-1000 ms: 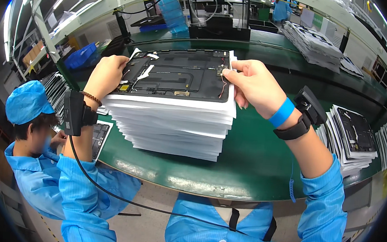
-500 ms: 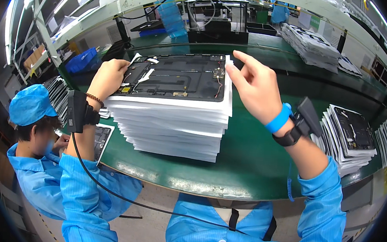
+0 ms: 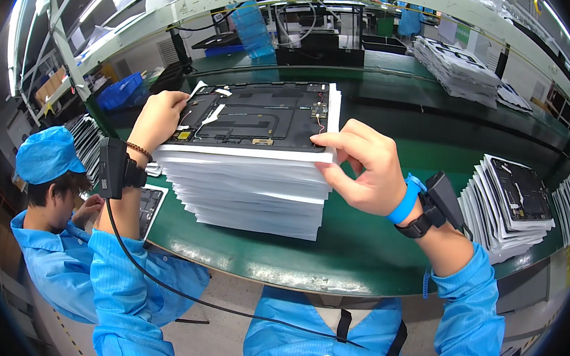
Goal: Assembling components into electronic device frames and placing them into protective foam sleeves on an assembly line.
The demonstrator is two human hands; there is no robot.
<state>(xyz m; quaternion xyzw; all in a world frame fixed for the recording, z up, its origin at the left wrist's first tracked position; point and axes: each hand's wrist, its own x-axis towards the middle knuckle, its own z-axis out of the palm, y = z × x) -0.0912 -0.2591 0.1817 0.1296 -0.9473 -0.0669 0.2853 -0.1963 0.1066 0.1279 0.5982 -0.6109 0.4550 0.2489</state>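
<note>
A tall stack of white flat panels point(image 3: 250, 189) stands on the green table point(image 3: 386, 253) in front of me. The top panel point(image 3: 256, 119) lies with its dark inner side up, showing cables and small boards. My left hand point(image 3: 159, 118) grips the top panel's left edge. My right hand point(image 3: 366, 168) pinches its near right corner, thumb on top and fingers under the edge. A blue band and a black device sit on my right wrist, and a black device with a cable is strapped to my left wrist.
A fanned stack of similar panels point(image 3: 513, 209) lies at the right, another point(image 3: 458, 68) at the far right. A person in a blue cap point(image 3: 49, 156) sits at my lower left, bent over a panel point(image 3: 147, 207). Black equipment point(image 3: 319, 37) and blue bins point(image 3: 121, 91) stand behind.
My right hand has slid down from the far right edge of the top panel to its near right corner. My left hand stays on the left edge.
</note>
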